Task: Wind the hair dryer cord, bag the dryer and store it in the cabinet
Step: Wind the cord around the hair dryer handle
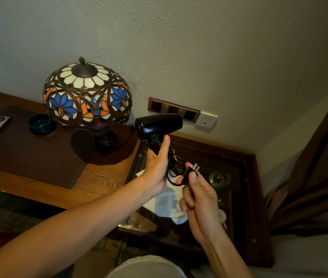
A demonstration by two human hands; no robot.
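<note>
Black plastic hair dryer [159, 124] is held up in the air by the left hand [157, 167], whose fingers and thumb wrap its handle. The handle runs up from that hand, already bound in several turns of cord [156, 140], and the barrel lies crosswise above the fist. Just to the right and a little lower, the right hand [197, 195] pinches the plug [194, 169] between thumb and fingertips, prongs pointing up and away. A short slack loop of cord hangs between the two hands, which are close but not touching. The free end therefore lies just right of the handle's base, so the right hand is the one placed to carry the last turn round or tuck the plug. Below both hands sits a dark wooden cabinet [249, 163]; no bag can be made out for certain.
</note>
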